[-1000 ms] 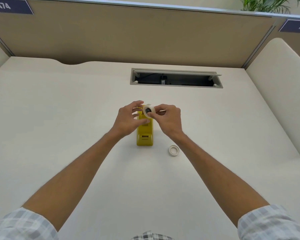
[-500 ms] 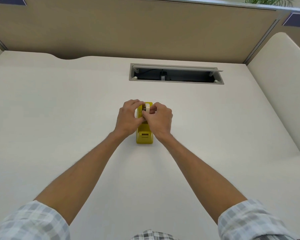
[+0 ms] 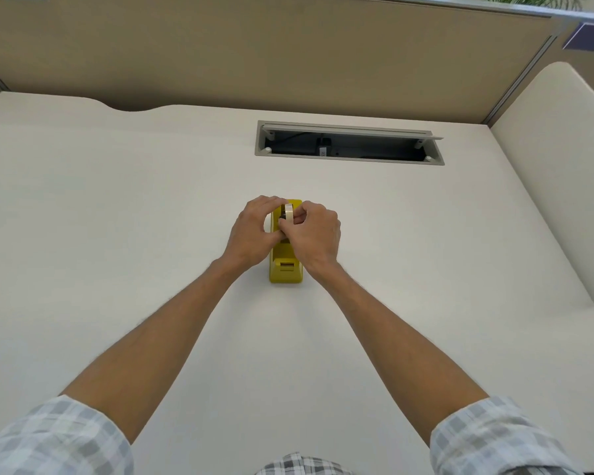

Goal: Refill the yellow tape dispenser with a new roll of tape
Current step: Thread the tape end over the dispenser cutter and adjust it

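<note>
Cream bench (image 3: 117, 234) carries the yellow tape dispenser (image 3: 286, 269) near its cable slot (image 3: 348, 145). Both hands, left hand (image 3: 251, 231) and right hand (image 3: 314, 234), pinch the tape roll (image 3: 288, 212) upright over the dispenser's far end.

The desk (image 3: 117, 234) lies flat and open to the left, right and near side of the dispenser (image 3: 286, 269). Both hands crowd the dispenser's top from either side. Farther back, the cable slot (image 3: 348, 144) opens in the desk, and the partition wall (image 3: 254, 53) closes the far edge.
</note>
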Motion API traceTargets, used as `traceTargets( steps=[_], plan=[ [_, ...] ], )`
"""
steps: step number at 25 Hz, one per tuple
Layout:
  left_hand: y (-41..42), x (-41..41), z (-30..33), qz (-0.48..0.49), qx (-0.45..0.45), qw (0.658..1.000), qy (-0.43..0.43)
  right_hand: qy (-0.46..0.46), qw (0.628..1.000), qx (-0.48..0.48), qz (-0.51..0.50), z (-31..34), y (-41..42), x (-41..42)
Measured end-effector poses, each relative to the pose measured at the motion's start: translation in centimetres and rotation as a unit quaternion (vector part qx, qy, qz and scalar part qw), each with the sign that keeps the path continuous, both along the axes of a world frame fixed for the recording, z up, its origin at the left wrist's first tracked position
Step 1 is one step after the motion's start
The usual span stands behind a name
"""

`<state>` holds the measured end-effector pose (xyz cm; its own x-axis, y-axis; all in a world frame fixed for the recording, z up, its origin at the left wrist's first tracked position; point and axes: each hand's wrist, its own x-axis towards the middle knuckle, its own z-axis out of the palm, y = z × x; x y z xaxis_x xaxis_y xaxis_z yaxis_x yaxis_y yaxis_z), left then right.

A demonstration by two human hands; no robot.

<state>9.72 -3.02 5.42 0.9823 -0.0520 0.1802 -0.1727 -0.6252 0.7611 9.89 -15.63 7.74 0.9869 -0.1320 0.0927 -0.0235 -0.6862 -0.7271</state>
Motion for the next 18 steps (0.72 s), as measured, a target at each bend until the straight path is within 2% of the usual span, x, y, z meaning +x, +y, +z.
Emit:
traceTargets(
  steps=[7, 18],
  plan=[
    [0.0, 0.0, -0.8, -0.002, -0.014, 1.0, 0.02, 0.009, 1.0, 0.013, -0.014, -0.8, -0.1, -0.5],
    [0.6, 1.2, -1.1, -0.022, -0.016, 0.998, 0.05, 0.014, 0.998, -0.049, -0.027, -0.9, 0.2, 0.5]
  ],
)
